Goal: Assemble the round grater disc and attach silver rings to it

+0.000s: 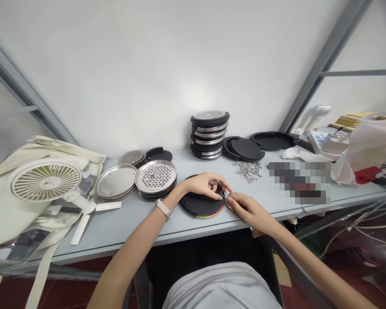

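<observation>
In front of me on the table lies a round black disc point(194, 204) with a red and yellow band along its near edge. My left hand point(206, 185) rests over it, wrist banded, thumb and fingers curled closed at its right edge. A small bright metal wire piece point(224, 195) shows between my two hands at that edge. My right hand point(244, 207) pinches this wire piece with thumb and forefinger; part of it is hidden by the fingers. Beyond my right hand lies a loose pile of similar wire pieces point(248, 171).
To the left are perforated metal plates point(156, 177), plain metal plates point(116, 182) and a white fan point(46, 180). A tall stack of discs point(209, 135) stands against the wall. Black round parts point(247, 149), a black tray point(273, 140) and a plastic bag point(363, 150) are at right.
</observation>
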Action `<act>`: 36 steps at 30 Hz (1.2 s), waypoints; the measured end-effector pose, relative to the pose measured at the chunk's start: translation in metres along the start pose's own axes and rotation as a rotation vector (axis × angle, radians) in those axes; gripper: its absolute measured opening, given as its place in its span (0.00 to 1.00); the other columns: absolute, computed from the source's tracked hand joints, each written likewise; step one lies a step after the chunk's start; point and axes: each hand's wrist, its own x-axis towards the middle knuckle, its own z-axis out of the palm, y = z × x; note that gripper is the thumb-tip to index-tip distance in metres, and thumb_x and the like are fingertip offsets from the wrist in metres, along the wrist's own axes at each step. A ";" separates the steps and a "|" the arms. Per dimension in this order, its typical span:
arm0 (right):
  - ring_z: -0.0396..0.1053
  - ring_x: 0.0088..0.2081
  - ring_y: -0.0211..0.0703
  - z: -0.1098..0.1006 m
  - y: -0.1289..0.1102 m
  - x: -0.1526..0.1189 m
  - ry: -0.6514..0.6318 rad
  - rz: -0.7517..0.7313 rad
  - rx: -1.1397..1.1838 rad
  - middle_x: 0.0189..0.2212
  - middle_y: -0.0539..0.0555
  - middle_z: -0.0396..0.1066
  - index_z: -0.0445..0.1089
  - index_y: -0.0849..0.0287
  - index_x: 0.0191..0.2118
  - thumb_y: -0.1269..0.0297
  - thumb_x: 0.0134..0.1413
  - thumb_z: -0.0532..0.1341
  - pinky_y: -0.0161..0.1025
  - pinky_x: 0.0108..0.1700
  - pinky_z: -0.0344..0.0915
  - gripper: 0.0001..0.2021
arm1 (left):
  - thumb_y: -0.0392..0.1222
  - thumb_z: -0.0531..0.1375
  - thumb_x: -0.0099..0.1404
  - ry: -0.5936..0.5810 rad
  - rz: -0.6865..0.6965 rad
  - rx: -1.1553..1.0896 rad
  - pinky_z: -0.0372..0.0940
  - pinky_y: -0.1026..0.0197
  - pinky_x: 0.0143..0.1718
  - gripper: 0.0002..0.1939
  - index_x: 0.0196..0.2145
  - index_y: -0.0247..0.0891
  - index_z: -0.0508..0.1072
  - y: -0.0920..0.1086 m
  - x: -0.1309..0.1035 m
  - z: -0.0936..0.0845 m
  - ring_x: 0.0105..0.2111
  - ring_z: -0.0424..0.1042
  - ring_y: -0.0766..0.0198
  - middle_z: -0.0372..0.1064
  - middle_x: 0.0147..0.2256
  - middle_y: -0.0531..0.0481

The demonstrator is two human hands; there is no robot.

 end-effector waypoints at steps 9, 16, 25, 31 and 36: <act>0.60 0.28 0.39 -0.001 -0.002 0.000 0.012 0.008 0.020 0.23 0.49 0.62 0.60 0.58 0.26 0.56 0.64 0.46 0.36 0.32 0.61 0.18 | 0.34 0.65 0.50 0.024 -0.046 -0.014 0.55 0.71 0.25 0.20 0.43 0.33 0.72 0.000 0.000 0.001 0.24 0.58 0.77 0.71 0.39 0.45; 0.65 0.30 0.40 -0.001 -0.004 -0.001 0.014 0.027 0.081 0.26 0.50 0.68 0.64 0.58 0.30 0.57 0.64 0.47 0.35 0.35 0.62 0.16 | 0.35 0.66 0.50 0.026 -0.034 0.004 0.54 0.70 0.25 0.21 0.44 0.33 0.72 -0.001 0.001 0.001 0.23 0.58 0.77 0.71 0.38 0.44; 0.63 0.28 0.39 0.000 -0.003 -0.001 0.002 0.038 0.067 0.25 0.49 0.66 0.64 0.58 0.30 0.55 0.64 0.47 0.35 0.32 0.60 0.17 | 0.37 0.65 0.51 0.009 0.002 -0.026 0.54 0.70 0.24 0.18 0.42 0.33 0.72 -0.006 0.001 0.000 0.22 0.58 0.77 0.70 0.37 0.45; 0.59 0.26 0.37 0.001 -0.004 0.000 0.039 0.029 0.106 0.23 0.47 0.61 0.62 0.58 0.28 0.56 0.64 0.47 0.33 0.30 0.58 0.16 | 0.35 0.64 0.51 -0.001 0.008 -0.034 0.55 0.70 0.25 0.16 0.40 0.31 0.73 -0.004 0.001 0.000 0.23 0.57 0.77 0.69 0.35 0.48; 0.57 0.26 0.36 0.000 -0.005 -0.001 0.029 0.032 0.125 0.22 0.46 0.58 0.58 0.57 0.27 0.56 0.64 0.47 0.33 0.29 0.57 0.16 | 0.35 0.64 0.51 -0.006 -0.004 -0.038 0.55 0.70 0.25 0.16 0.40 0.31 0.73 -0.002 0.001 -0.001 0.24 0.58 0.76 0.69 0.34 0.49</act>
